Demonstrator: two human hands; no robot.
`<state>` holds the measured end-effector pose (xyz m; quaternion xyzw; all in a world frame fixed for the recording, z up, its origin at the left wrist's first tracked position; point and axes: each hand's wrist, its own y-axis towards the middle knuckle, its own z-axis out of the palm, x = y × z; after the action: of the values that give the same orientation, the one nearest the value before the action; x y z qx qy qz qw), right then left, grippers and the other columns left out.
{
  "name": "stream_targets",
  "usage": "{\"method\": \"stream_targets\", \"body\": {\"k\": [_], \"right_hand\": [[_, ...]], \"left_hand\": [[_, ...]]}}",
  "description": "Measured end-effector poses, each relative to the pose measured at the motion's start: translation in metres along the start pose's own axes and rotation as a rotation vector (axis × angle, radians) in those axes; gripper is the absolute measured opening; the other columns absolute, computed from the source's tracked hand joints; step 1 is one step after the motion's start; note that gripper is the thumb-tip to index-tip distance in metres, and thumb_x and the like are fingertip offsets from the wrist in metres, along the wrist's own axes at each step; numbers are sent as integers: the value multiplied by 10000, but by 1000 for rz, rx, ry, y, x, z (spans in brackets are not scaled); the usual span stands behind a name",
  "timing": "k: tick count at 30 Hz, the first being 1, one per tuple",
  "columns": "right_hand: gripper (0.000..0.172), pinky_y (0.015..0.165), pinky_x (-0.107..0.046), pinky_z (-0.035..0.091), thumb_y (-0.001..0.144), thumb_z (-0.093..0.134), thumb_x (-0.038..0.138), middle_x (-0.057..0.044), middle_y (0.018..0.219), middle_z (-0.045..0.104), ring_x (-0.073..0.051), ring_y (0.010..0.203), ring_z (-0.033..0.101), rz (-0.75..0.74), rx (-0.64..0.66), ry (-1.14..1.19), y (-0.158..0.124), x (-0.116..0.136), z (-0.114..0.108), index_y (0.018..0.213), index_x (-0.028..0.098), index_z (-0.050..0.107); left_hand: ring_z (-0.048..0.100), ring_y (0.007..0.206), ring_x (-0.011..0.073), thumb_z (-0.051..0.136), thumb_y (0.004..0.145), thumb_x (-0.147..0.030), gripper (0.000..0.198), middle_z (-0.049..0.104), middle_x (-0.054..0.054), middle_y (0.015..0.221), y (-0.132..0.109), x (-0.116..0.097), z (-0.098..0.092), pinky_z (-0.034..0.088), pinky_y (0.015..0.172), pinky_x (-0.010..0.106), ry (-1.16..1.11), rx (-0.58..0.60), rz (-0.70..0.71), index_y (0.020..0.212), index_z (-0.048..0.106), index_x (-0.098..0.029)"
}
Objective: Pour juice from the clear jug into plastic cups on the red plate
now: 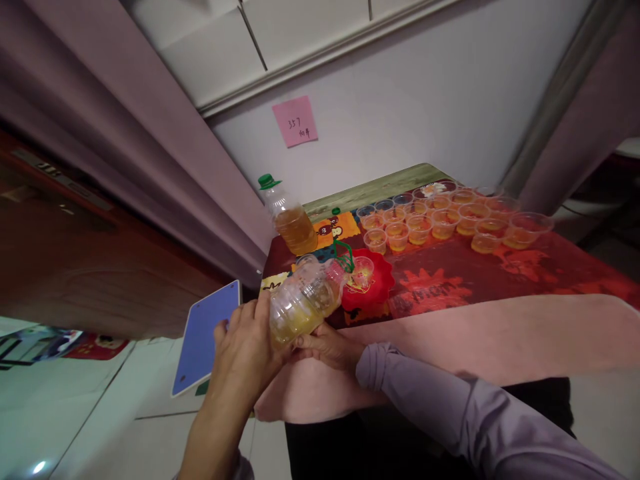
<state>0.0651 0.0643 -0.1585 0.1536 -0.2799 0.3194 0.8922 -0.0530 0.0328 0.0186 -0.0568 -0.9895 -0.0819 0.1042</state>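
A clear plastic bottle [300, 303] with pale yellow liquid lies tilted in both my hands, its neck pointing right and away from me. My left hand [247, 343] is wrapped round its base end. Underneath, my right hand [327, 348] grips the lower side. A green plastic loop [343, 255] stands by the bottle's neck. The mouth is over a small clear cup [364, 268] on a red scalloped plate [381, 283]. Whether liquid is flowing I cannot tell. Behind stands a second bottle [297, 230] of amber liquid with a green cap.
Several clear cups of orange-yellow liquid [419, 230] stand in rows at the table's back right. A loose green cap [336, 211] lies near the wall. Pink cloth [500, 333] covers the front edge. A blue board [207, 337] is at left; a pink note [295, 121] hangs on the wall.
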Motion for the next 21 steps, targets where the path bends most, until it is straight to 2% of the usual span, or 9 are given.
{"method": "stream_targets", "body": {"k": [8, 17, 21], "right_hand": [[659, 988, -436, 608, 744, 1008, 530, -34, 1206, 749, -208, 1089, 728, 3, -9, 0, -1, 4, 3, 1250, 263, 681], [675, 978, -437, 591, 738, 1013, 524, -38, 1172, 751, -207, 1051, 717, 20, -9, 31, 1, 2, 2, 1259, 251, 681], [680, 972, -439, 589, 727, 1018, 528, -39, 1158, 749, -211, 1042, 716, 24, -7, 35, 1, 3, 2, 1243, 244, 679]], "left_hand": [[674, 1233, 439, 871, 761, -531, 891, 741, 204, 1290, 5, -8, -8, 488, 972, 521, 43, 74, -38, 1501, 527, -173], [639, 1345, 413, 825, 859, -463, 840, 697, 223, 1417, 10, -23, -30, 472, 1036, 521, 60, 221, -99, 1553, 485, -135], [639, 1350, 411, 829, 860, -446, 839, 696, 220, 1422, 11, -25, -31, 474, 1043, 525, 59, 224, -104, 1559, 483, -137]]}}
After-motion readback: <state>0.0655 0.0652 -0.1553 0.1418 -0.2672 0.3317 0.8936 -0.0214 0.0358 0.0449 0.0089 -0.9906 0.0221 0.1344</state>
